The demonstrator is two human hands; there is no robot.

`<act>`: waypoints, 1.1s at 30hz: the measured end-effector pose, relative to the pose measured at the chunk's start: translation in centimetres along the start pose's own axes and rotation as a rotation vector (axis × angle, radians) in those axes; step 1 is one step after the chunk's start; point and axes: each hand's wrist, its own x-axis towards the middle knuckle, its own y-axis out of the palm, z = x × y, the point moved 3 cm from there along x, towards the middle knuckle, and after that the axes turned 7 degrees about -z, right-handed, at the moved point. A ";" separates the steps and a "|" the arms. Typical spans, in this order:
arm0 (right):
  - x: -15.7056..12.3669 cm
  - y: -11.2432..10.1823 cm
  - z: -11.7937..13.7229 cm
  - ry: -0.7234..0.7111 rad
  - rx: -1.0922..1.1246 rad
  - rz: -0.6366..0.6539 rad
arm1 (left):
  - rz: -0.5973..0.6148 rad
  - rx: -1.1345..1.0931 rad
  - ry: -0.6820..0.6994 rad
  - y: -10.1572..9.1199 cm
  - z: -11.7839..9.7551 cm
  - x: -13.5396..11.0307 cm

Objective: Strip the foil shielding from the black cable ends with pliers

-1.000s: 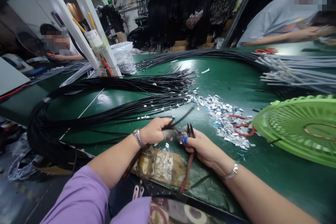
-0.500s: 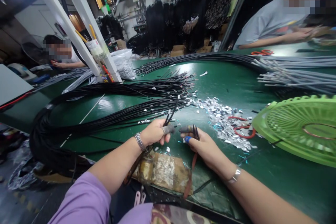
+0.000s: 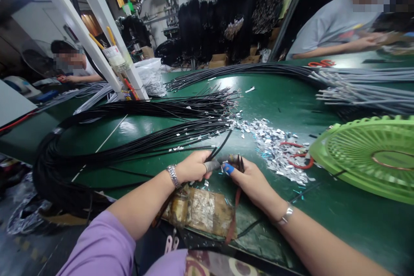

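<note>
My left hand (image 3: 195,167) is closed around a black cable (image 3: 224,143), whose free length sticks up past the fingers. A grey cover sits on its thumb. In my right hand (image 3: 250,179) is a small hand tool with two dark pointed tips (image 3: 240,163), like snips; most of it is hidden by the fingers. A reddish strip (image 3: 235,215) hangs below that hand, and I cannot tell if it is the tool's handle. Blue tape wraps the right thumb. The fingertips of both hands meet at the cable's end, which is too small to make out.
Bundles of black cable (image 3: 129,144) curve across the green table (image 3: 274,99). White and blue scraps (image 3: 274,151) lie beside red-handled scissors (image 3: 300,159) and a green fan (image 3: 371,155). A taped cardboard piece (image 3: 207,209) lies below my hands. Grey cables (image 3: 355,88) and two people are farther off.
My hands have come together; the fingertips, apart before, now touch at the cable's end. The cable's free length leans more to the right.
</note>
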 end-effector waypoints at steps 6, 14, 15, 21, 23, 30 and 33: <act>0.0 -0.2 -0.3 0.024 -0.004 -0.035 | -0.278 0.347 0.338 -0.6 -1.1 -0.5; 0.1 -0.2 -1.0 0.134 0.155 -0.029 | -0.182 0.293 0.254 -0.4 -0.6 -0.4; 0.1 -0.2 -1.0 0.153 0.182 -0.025 | -0.141 0.215 0.198 -0.3 -0.5 -0.3; 0.3 0.2 -1.1 0.309 0.334 0.097 | 0.055 -0.146 -0.052 0.1 -0.4 -0.3; 0.3 0.2 -1.2 0.335 0.359 0.129 | 0.098 -0.209 -0.082 0.2 -0.5 -0.3; 0.2 0.1 -1.4 0.302 0.323 0.087 | 0.088 -0.283 -0.129 -0.1 -0.4 -0.1; 0.1 0.1 -1.3 0.279 0.295 0.101 | 0.081 -0.280 -0.129 -0.1 -0.5 0.0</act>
